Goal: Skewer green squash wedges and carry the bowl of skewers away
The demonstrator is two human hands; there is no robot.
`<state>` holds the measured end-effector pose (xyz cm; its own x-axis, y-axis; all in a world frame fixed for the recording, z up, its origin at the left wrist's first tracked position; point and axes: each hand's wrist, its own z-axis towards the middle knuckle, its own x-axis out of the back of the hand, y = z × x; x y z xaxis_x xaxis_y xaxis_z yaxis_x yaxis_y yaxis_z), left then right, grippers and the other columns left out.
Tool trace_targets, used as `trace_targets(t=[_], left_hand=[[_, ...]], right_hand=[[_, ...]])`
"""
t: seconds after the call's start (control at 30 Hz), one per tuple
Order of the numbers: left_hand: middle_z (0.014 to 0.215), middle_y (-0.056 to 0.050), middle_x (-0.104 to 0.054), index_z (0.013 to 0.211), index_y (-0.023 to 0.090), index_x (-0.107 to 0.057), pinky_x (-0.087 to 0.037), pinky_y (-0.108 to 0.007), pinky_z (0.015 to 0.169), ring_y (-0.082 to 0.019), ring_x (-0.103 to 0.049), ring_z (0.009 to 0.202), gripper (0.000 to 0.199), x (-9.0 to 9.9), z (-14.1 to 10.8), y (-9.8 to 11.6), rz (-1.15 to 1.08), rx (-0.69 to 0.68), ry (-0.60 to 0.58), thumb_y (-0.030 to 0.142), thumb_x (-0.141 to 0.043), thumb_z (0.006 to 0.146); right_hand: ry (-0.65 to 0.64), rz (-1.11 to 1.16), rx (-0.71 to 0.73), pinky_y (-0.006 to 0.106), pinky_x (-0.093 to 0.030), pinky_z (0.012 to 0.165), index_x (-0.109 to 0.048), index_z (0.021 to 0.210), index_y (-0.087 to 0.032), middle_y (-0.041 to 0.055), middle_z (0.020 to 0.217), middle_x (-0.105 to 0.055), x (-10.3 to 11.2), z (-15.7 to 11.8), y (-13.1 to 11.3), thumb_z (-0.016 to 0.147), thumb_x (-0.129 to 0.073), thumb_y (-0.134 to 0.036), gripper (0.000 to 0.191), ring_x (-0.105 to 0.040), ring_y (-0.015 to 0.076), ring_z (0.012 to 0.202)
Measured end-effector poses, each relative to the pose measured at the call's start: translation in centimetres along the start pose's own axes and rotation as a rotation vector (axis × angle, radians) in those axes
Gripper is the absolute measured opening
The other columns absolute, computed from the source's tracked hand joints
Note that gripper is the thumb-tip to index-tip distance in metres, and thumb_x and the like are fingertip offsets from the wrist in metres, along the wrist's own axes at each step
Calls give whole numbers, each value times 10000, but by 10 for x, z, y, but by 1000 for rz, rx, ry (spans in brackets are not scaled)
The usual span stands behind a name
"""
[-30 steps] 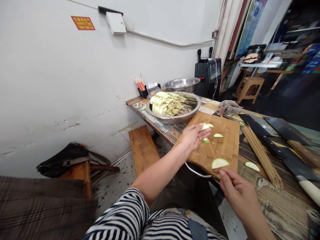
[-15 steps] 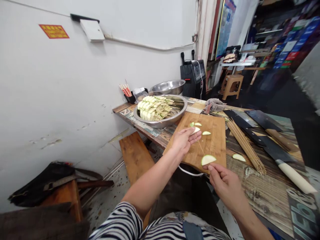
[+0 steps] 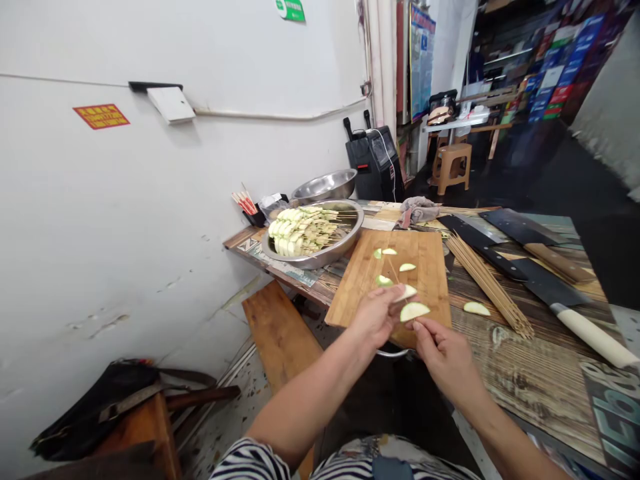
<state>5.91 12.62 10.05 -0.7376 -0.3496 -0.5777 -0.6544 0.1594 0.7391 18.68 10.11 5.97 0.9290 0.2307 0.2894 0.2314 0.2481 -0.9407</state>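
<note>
My left hand pinches a half-moon zucchini slice over the near part of the wooden cutting board. In my right hand is the lower end of a thin bamboo skewer, whose tip points away past the left fingers. Close to the right fingertips, a second zucchini slice sits on the skewer. The pinched slice lies along the skewer's line, and its tip shows beyond it. Several loose slices, one of them a pale half-moon slice, lie on the board.
Behind the board, a steel bowl holds many skewered slices. Right of it lie a bundle of skewers, several cleavers including a white-handled cleaver, and a single slice. A crumpled cloth rests at the back.
My left hand has drawn nearer to my right, bringing its slice down the skewer toward the second slice. The skewer's tip now shows past the left fingers. The camera view has shifted slightly.
</note>
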Motion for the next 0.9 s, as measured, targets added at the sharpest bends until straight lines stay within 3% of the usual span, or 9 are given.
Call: trace_targets(t=[0.1, 0.23, 0.3, 0.4, 0.5, 0.7, 0.83, 0.9], left_hand=[[822, -110, -692, 813, 90, -629, -509, -233, 541, -162, -657, 675, 39, -3, -9, -14, 51, -11, -23, 119, -609, 829], [953, -101, -689, 941, 127, -671, -539, -286, 683, -169, -656, 800, 147, 4, -5, -15, 196, -21, -84, 230, -632, 844], [964, -90, -691, 980, 146, -690, -525, -300, 769, -163, -645, 823, 170, 8, 8, -5, 373, -216, -56, 206, -641, 828], [920, -77, -700, 890, 161, -733, -468, -303, 898, -179, -630, 856, 153, 10, 41, 17, 790, -565, -2, 112, -669, 759], [886, -81, -685, 843, 170, -741, -381, -333, 1018, -234, -610, 969, 212, 5, 82, 36, 1118, -685, 5, 31, -658, 706], [783, -73, -642, 666, 189, -680, -253, -364, 1109, -253, -525, 1125, 290, 2, 143, 49, 1261, -678, -28, -87, -594, 640], [723, -60, -615, 627, 180, -662, -255, -386, 1093, -258, -527, 1099, 265, -1, 157, 50, 1334, -628, -52, -83, -623, 618], [735, -58, -624, 583, 174, -638, -292, -358, 1066, -252, -530, 1073, 256, -3, 158, 51, 1215, -549, -35, -82, -656, 588]], right_hand=[[41, -24, 7, 237, -279, 413, -683, 886, -110, -17, 484, -419, 5, 0, 5, 850, -446, -503, 460, -369, 122, 442], [102, -20, -24, 234, -348, 460, -682, 878, -122, 15, 562, -542, 24, -9, 25, 832, -493, -525, 447, -434, 120, 477], [147, 3, -85, 230, -372, 489, -678, 913, -124, 23, 610, -570, 38, -13, 38, 822, -528, -536, 448, -459, 120, 511], [174, 51, -178, 224, -329, 458, -666, 985, -129, -13, 545, -478, 53, -17, 53, 828, -534, -565, 482, -407, 117, 500], [178, 65, -210, 226, -294, 436, -664, 995, -125, -21, 526, -442, 58, -17, 58, 824, -528, -580, 505, -371, 113, 484], [175, 31, -177, 230, -311, 436, -684, 894, -119, 2, 529, -489, 52, -14, 53, 789, -540, -570, 486, -400, 119, 487], [144, 60, -204, 224, -280, 413, -685, 888, -112, -8, 512, -469, 52, -13, 53, 780, -543, -582, 503, -368, 106, 458], [139, 56, -196, 223, -284, 416, -684, 892, -108, -13, 508, -458, 51, -12, 54, 788, -542, -576, 500, -369, 105, 458]])
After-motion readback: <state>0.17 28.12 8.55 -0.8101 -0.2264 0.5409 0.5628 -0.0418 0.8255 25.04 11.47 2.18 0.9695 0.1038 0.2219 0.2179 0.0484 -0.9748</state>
